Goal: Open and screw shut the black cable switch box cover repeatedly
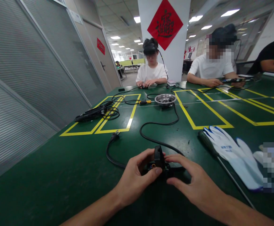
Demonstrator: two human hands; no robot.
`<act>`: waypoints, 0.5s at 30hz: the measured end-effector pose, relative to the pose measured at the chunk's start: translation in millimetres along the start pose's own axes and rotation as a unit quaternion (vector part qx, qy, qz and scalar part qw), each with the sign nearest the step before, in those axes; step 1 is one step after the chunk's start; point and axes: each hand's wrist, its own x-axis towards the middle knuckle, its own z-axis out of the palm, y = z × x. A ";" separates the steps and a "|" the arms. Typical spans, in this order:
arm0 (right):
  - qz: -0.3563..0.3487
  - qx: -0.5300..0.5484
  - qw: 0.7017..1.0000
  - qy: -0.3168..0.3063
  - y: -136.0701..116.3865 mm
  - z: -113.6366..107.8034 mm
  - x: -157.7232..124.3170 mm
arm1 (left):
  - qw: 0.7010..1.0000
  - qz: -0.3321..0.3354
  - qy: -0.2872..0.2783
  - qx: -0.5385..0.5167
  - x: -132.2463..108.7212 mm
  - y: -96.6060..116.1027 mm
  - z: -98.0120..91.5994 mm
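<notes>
In the head view a black power adapter (pixel 159 157) is between my hands near the table's front edge. A black casing part stands upright, and beside it shows a bit of circuit with a copper-coloured coil (pixel 153 166). My left hand (pixel 137 171) grips it, thumb in front and fingers behind. My right hand (pixel 190 175) curls round the right side, its index fingertip at the casing and its thumb lower down. The fingers hide much of the adapter. A black cord runs left to a mains plug (pixel 115 135); another black cable (pixel 148 136) runs from the right side towards the back.
White work gloves (pixel 233 153) and a long-shafted screwdriver (pixel 233 180) lie at right. A metal bowl (pixel 165 99) with small dark parts, a yellow-black screwdriver (pixel 145 102) and bundled black cables (pixel 96 111) lie farther back. Two co-workers (pixel 152 70) sit across the green table (pixel 56 175).
</notes>
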 end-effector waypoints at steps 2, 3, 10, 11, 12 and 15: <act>-0.007 -0.020 0.999 0.032 3.4 -7.1 1.6 | 0.992 0.055 0.008 0.111 -0.1 2.4 -10.9; -0.007 -0.033 0.998 0.059 5.4 -11.7 2.6 | 0.982 0.074 -0.007 0.176 0.1 3.1 -16.3; -0.005 -0.064 0.983 0.169 16.5 -27.0 3.8 | 0.905 0.052 -0.175 0.384 0.8 -3.1 -16.8; -0.012 -0.063 0.983 0.170 16.4 -26.2 3.2 | 0.901 0.049 -0.184 0.391 0.9 -4.1 -14.2; -0.019 -0.063 0.983 0.171 16.0 -25.3 2.5 | 0.897 0.047 -0.189 0.396 1.0 -4.7 -12.0; -0.039 -0.073 0.981 0.177 13.8 -23.9 2.1 | 0.890 0.044 -0.186 0.413 1.2 -4.5 -10.2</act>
